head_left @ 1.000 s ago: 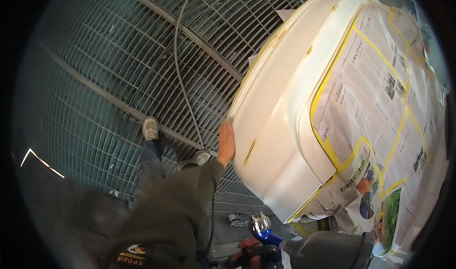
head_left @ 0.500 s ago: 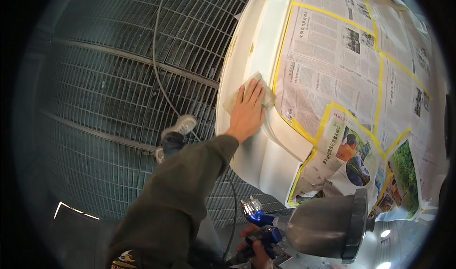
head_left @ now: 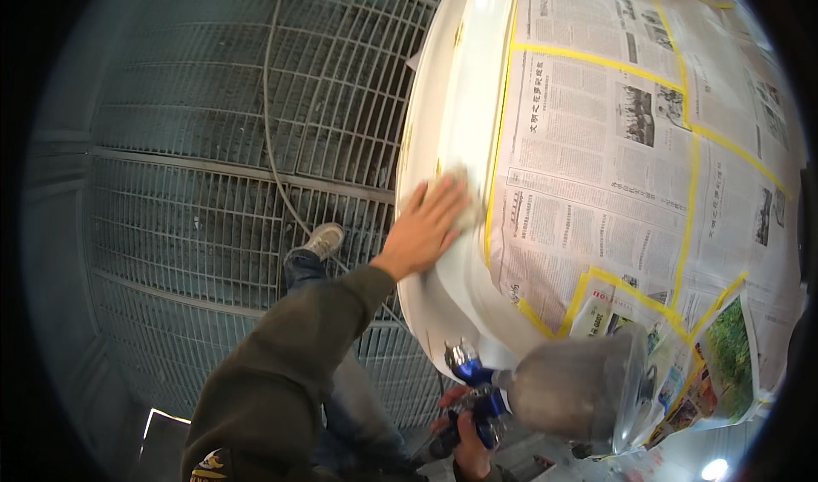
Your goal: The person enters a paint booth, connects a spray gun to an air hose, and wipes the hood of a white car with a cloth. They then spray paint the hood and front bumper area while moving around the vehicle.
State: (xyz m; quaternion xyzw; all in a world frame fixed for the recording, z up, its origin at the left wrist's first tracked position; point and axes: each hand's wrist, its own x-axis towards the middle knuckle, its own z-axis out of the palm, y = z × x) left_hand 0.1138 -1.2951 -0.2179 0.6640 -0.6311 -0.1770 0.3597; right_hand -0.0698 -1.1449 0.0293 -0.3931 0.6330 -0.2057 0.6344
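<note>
My left hand (head_left: 423, 229) lies palm down on a pale, yellowish wiping cloth (head_left: 468, 199), pressing it flat against a white car bumper (head_left: 443, 299). Its fingers are stretched out over the cloth, hiding most of it. Low in the picture, my right hand (head_left: 471, 444) is wrapped round the handle of a blue spray gun (head_left: 486, 404). The gun's big grey cup (head_left: 575, 387) is tipped sideways to the right, in front of the masked surface.
Newspaper sheets (head_left: 596, 158) edged with yellow masking tape (head_left: 596, 54) cover the surface right of the bumper. On the left is a metal floor grating (head_left: 187, 218). A thin hose (head_left: 268, 116) runs across it past my shoe (head_left: 325, 239).
My left hand and the cloth have slid along the white bumper while the view shifted. The spray gun, still in my right hand, has turned slightly, its cup now blurred.
</note>
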